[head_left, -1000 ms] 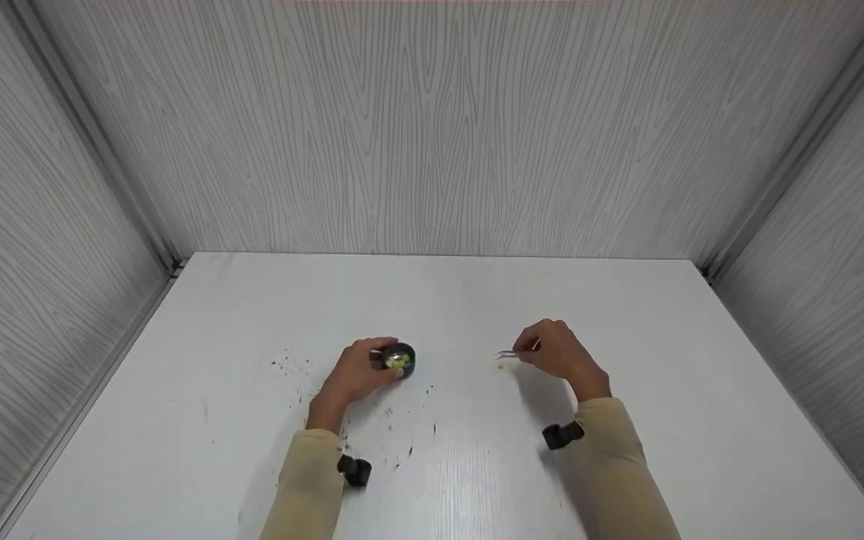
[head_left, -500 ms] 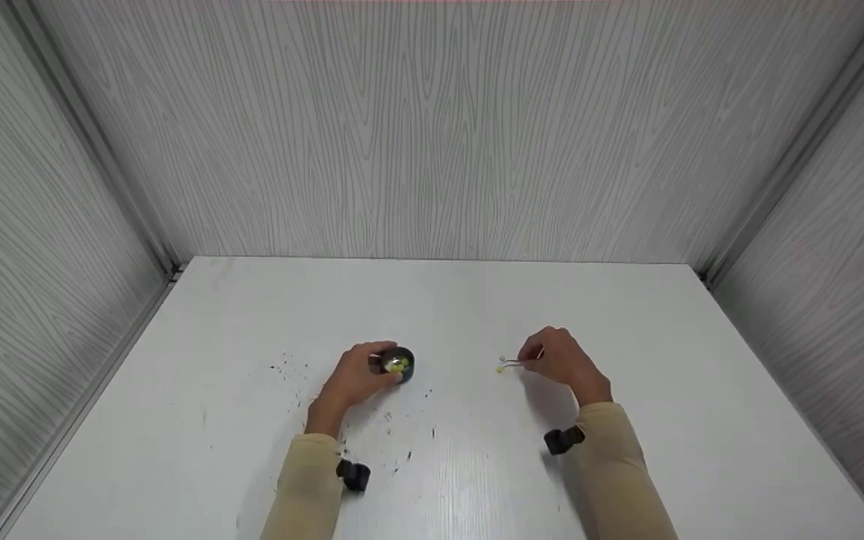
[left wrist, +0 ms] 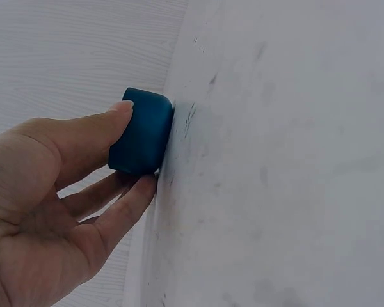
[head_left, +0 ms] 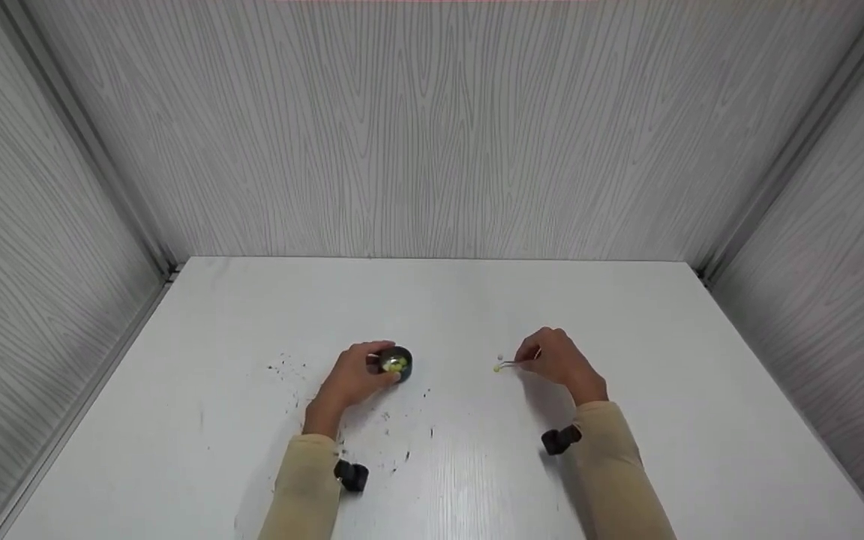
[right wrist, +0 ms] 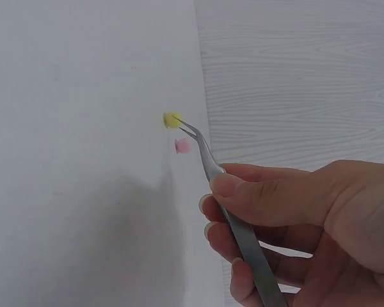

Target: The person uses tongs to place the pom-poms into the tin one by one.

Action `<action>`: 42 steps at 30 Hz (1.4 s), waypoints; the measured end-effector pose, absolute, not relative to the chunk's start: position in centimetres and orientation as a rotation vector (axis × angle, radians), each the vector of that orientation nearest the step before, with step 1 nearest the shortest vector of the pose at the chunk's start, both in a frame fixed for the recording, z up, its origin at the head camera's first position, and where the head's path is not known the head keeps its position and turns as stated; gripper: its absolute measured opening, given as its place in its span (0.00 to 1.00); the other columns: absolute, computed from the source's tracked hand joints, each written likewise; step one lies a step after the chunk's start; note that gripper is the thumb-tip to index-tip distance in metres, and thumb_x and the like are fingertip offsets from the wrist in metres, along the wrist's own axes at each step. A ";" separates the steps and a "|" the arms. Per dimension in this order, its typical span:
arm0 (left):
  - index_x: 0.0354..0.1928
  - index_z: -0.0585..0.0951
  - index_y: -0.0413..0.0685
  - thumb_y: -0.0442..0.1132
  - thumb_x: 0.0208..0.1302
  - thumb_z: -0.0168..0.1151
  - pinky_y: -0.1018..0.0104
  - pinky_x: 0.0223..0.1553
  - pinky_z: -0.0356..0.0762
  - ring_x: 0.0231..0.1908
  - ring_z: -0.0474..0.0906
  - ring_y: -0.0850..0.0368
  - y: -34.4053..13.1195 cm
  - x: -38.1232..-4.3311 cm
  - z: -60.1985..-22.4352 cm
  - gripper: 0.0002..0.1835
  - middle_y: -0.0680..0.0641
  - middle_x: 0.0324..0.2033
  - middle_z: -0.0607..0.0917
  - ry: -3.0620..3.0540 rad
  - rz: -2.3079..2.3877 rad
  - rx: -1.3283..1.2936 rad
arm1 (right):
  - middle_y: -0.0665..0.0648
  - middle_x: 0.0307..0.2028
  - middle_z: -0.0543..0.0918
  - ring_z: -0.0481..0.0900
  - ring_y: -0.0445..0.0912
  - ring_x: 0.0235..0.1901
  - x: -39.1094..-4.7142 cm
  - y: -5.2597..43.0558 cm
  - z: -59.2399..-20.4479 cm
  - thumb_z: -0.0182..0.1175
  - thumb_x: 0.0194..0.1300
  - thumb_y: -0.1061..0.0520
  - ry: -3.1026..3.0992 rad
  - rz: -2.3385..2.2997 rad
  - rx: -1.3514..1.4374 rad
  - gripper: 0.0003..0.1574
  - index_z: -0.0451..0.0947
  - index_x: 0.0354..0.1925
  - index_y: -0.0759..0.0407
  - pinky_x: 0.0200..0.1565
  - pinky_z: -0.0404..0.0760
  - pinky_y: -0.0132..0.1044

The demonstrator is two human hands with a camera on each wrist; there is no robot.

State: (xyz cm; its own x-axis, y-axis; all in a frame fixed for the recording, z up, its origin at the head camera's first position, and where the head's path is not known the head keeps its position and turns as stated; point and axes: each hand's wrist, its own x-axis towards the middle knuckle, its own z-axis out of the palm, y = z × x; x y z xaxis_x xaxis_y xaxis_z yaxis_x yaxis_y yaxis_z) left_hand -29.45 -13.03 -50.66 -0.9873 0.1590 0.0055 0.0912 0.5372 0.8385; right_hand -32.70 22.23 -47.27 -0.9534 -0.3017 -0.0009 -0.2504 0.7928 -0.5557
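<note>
My left hand grips a small round bowl, teal on the outside in the left wrist view, with thumb and fingers at its sides. The bowl tilts toward the head camera, and several yellow-green pieces lie inside. In the right hand is a pair of bent-tip metal tweezers, pinched between thumb and fingers. One tweezer tip overlaps a small yellow bead-like piece on the table; the other tip stands a little apart from it. A pale pink piece lies close by.
Dark specks are scattered on the white table around the left arm. Grey wood-grain panels enclose the back and both sides. Each wrist carries a black camera, like the one on the right wrist.
The right hand has lowered slightly, bringing the tweezer tips down to the yellow piece. The pale piece beside it now shows behind the tips. My left hand keeps holding the bowl in place.
</note>
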 end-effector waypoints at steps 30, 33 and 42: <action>0.69 0.77 0.40 0.32 0.64 0.71 0.45 0.66 0.77 0.62 0.81 0.38 -13.3 -29.6 -50.8 0.30 0.34 0.64 0.81 2.688 1.473 0.234 | 0.56 0.36 0.92 0.82 0.43 0.33 -32.4 19.1 -46.7 0.70 0.62 0.68 2.889 -0.963 -0.630 0.07 0.92 0.37 0.59 0.38 0.80 0.36; 0.69 0.76 0.41 0.32 0.64 0.71 0.45 0.66 0.77 0.62 0.81 0.39 -13.3 -29.5 -50.8 0.30 0.35 0.64 0.81 2.692 1.464 0.230 | 0.55 0.36 0.92 0.81 0.42 0.33 -32.3 18.4 -46.7 0.70 0.62 0.68 2.891 -0.957 -0.633 0.08 0.92 0.36 0.58 0.37 0.80 0.35; 0.68 0.77 0.40 0.31 0.64 0.71 0.46 0.64 0.79 0.61 0.81 0.39 -13.2 -29.3 -50.7 0.30 0.35 0.63 0.81 2.696 1.469 0.244 | 0.56 0.38 0.92 0.83 0.44 0.36 -32.2 16.0 -46.6 0.70 0.63 0.68 2.879 -0.961 -0.717 0.08 0.92 0.38 0.59 0.41 0.83 0.38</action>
State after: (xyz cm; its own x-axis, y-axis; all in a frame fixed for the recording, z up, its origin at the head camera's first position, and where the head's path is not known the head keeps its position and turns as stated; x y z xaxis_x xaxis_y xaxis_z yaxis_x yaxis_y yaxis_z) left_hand -29.32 -13.20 -50.71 -0.9855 0.1681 0.0212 0.1089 0.5330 0.8390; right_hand -32.21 15.97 -46.63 -0.8940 -0.4314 0.1208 -0.4175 0.7046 -0.5738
